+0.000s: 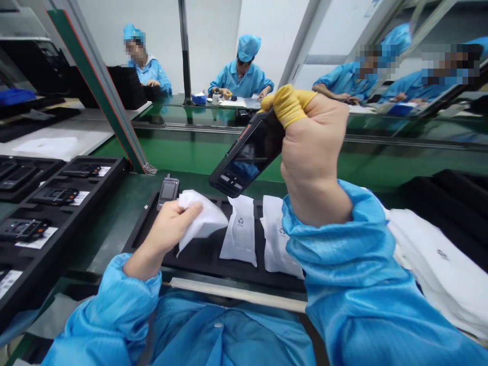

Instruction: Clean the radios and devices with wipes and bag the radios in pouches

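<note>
My right hand (310,147), with yellow finger cots on its fingertips, is raised and closed round the top of a black handheld phone-like device (246,155), which tilts down to the left, screen facing me. My left hand (170,229) is lower, above a black foam tray (202,251), and pinches a white foam pouch (204,218). Two more white pouches (242,229) lie on the tray beside it. Another small black device (168,190) stands at the tray's far left corner.
Black trays holding devices (53,195) sit on the left. A stack of white pouches (438,259) lies on the right. A green conveyor belt (190,147) runs across ahead. Several people in blue coats and caps work across the belt.
</note>
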`<state>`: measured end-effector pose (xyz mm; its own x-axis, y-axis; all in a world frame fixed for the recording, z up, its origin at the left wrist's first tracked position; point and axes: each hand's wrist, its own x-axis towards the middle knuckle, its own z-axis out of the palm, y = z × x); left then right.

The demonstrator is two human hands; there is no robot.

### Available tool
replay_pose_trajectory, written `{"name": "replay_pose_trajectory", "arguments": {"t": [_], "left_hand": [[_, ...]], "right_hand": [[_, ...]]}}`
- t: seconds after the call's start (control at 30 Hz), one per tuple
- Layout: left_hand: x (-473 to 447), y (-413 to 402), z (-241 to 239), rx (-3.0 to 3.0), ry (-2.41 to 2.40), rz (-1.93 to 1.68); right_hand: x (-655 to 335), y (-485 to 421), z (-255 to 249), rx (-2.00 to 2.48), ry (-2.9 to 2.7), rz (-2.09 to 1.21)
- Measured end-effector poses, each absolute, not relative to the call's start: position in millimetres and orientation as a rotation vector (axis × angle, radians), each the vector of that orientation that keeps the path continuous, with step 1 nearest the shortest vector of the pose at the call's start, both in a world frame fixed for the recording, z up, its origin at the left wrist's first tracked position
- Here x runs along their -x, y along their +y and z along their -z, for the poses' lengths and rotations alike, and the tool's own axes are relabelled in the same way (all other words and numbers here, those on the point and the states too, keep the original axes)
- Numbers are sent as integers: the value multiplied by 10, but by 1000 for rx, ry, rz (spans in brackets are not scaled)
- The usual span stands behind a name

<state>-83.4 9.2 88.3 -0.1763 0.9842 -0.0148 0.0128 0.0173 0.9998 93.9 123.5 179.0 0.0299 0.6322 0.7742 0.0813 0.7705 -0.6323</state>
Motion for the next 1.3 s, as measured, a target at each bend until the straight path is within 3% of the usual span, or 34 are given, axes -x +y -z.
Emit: {"name": "replay_pose_trajectory", "arguments": {"t": [0.17,0.63,1.3], "left_hand": [[819,51,-947,-1072,1157,-1237],[580,64,-928,-1240,1410,-1097],[524,32,-710,-1155,1184,-1353]], "right_hand": [[-981,1090,-1901,559,-1427,-559],[-811,1088,-1587,669,-1351,-600],[-765,762,-1329,830,-1816,-577]]}}
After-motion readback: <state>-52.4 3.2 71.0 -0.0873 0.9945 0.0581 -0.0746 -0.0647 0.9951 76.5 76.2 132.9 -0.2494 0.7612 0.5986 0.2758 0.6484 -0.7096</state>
